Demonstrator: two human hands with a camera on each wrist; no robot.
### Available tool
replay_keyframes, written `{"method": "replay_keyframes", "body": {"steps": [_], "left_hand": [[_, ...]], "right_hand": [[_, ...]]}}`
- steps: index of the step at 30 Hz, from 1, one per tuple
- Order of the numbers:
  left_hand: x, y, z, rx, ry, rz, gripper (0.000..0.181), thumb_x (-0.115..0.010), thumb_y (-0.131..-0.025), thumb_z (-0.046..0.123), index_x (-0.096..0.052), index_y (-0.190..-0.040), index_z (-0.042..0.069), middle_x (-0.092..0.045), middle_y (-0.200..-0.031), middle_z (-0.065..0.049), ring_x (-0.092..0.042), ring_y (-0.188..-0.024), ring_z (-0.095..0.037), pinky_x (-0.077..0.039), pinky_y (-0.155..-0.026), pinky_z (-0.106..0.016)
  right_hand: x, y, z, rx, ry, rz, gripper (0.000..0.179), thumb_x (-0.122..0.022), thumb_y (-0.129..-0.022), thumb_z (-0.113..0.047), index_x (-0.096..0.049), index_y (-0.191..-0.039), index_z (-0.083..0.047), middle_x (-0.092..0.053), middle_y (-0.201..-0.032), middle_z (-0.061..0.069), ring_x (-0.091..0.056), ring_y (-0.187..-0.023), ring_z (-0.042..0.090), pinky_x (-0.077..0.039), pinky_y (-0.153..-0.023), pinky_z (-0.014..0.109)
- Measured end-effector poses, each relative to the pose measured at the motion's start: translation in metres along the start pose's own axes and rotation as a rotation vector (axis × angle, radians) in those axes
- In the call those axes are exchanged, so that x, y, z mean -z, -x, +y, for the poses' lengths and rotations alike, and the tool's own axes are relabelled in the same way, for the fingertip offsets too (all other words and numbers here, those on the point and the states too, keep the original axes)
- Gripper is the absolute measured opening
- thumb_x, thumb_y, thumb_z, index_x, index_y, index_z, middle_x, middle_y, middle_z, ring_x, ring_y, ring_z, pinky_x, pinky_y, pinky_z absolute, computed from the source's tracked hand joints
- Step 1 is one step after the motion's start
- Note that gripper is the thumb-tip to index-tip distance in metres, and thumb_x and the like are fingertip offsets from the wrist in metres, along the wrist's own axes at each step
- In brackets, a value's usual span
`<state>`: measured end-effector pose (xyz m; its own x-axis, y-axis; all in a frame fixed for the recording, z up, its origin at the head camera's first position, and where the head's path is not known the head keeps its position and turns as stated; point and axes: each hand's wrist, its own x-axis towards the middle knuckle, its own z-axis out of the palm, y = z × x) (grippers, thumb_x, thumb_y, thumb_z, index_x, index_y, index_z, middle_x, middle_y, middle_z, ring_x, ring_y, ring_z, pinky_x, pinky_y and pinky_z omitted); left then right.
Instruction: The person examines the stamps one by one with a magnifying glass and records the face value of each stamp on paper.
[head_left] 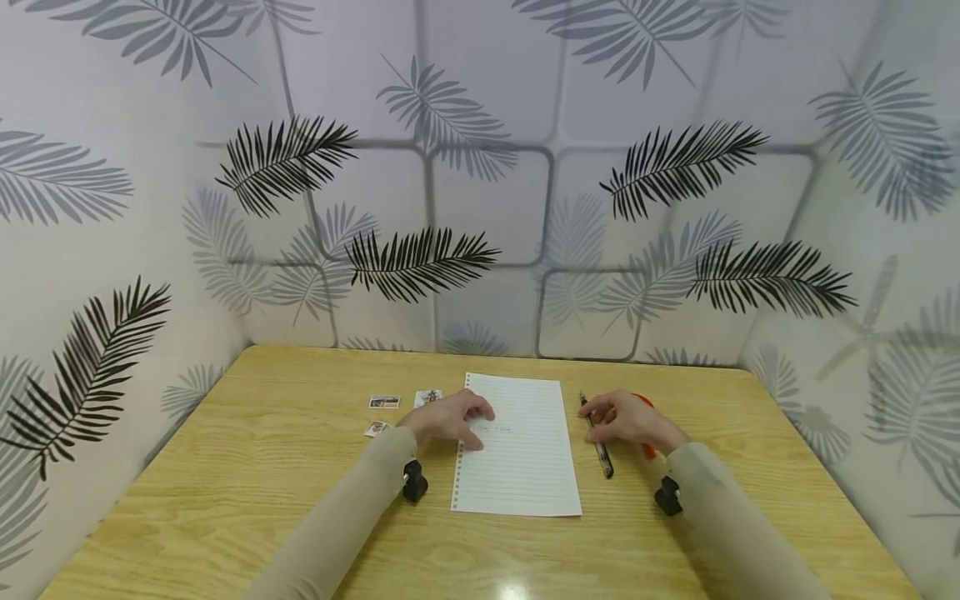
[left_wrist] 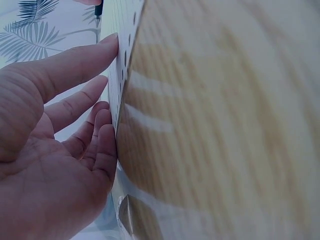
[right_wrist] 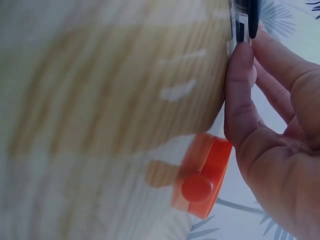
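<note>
A lined sheet of paper (head_left: 517, 458) with punched holes down its left edge and faint handwriting lies on the table. My left hand (head_left: 450, 417) rests on its left side, fingers spread loosely and thumb on the paper; in the left wrist view the fingertips (left_wrist: 106, 145) are right at the holed edge. Just right of the sheet is a pen (head_left: 602, 454) with a dark grip and a see-through barrel. My right hand (head_left: 626, 419) pinches it between thumb and fingers. The right wrist view shows the pen (right_wrist: 241, 25) at the fingertips.
Small stamp-like pictures (head_left: 384, 402) lie left of the sheet, one partly behind my left hand. An orange-red object with a round knob (right_wrist: 196, 188) sits beyond my right hand, mostly hidden in the head view. Leaf-patterned curtains (head_left: 487, 208) enclose the wooden table (head_left: 262, 442).
</note>
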<state>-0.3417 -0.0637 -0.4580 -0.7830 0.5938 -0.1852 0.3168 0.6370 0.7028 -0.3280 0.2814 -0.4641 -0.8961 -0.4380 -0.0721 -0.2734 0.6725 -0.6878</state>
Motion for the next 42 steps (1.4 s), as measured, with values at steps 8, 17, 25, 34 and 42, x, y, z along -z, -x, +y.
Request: {"method": "replay_keyframes", "body": {"steps": [8, 17, 25, 34, 42], "left_hand": [[0.001, 0.001, 0.0, -0.015, -0.008, -0.015, 0.039, -0.079, -0.08, 0.005, -0.064, -0.115, 0.009, -0.053, -0.118, -0.006, -0.048, -0.112, -0.021, -0.037, -0.106, -0.041], [-0.001, 0.0, -0.002, -0.004, 0.017, -0.001, 0.038, -0.079, -0.08, 0.005, -0.064, -0.114, 0.011, -0.053, -0.118, -0.005, -0.047, -0.112, -0.021, -0.035, -0.108, -0.043], [-0.002, -0.002, -0.001, -0.039, -0.03, 0.015, 0.04, -0.079, -0.078, 0.002, -0.065, -0.115, 0.007, -0.056, -0.117, -0.007, -0.05, -0.112, -0.023, -0.038, -0.107, -0.043], [-0.001, 0.002, 0.003, -0.061, -0.054, 0.042, 0.04, -0.078, -0.081, 0.005, -0.064, -0.119, 0.008, -0.06, -0.118, -0.008, -0.053, -0.112, -0.024, -0.041, -0.104, -0.043], [0.002, 0.002, 0.004, -0.046, 0.03, 0.113, 0.035, -0.076, -0.084, 0.007, -0.066, -0.117, 0.009, -0.062, -0.115, -0.007, -0.055, -0.103, -0.021, -0.046, -0.095, -0.04]], "right_hand": [[0.0, 0.003, 0.0, -0.029, -0.052, -0.001, 0.042, -0.078, -0.084, -0.013, -0.065, -0.121, 0.002, -0.066, -0.097, 0.011, -0.057, -0.084, 0.016, -0.048, -0.072, 0.026], [0.003, 0.01, 0.0, -0.055, -0.078, 0.002, 0.042, -0.076, -0.085, -0.017, -0.065, -0.122, -0.001, -0.068, -0.102, 0.01, -0.06, -0.091, 0.018, -0.05, -0.078, 0.03], [0.006, 0.019, -0.001, -0.028, -0.134, 0.007, 0.04, -0.074, -0.087, -0.016, -0.064, -0.122, 0.002, -0.066, -0.106, 0.015, -0.061, -0.092, 0.019, -0.053, -0.078, 0.028], [0.026, 0.033, 0.004, -0.056, -0.205, 0.068, 0.037, -0.067, -0.093, -0.015, -0.062, -0.122, 0.006, -0.067, -0.111, 0.023, -0.062, -0.074, 0.023, -0.054, -0.063, 0.034], [0.043, 0.046, 0.013, -0.087, -0.197, 0.06, 0.037, -0.066, -0.094, -0.018, -0.062, -0.121, 0.007, -0.068, -0.109, 0.023, -0.059, -0.075, 0.015, -0.052, -0.062, 0.034]]}}
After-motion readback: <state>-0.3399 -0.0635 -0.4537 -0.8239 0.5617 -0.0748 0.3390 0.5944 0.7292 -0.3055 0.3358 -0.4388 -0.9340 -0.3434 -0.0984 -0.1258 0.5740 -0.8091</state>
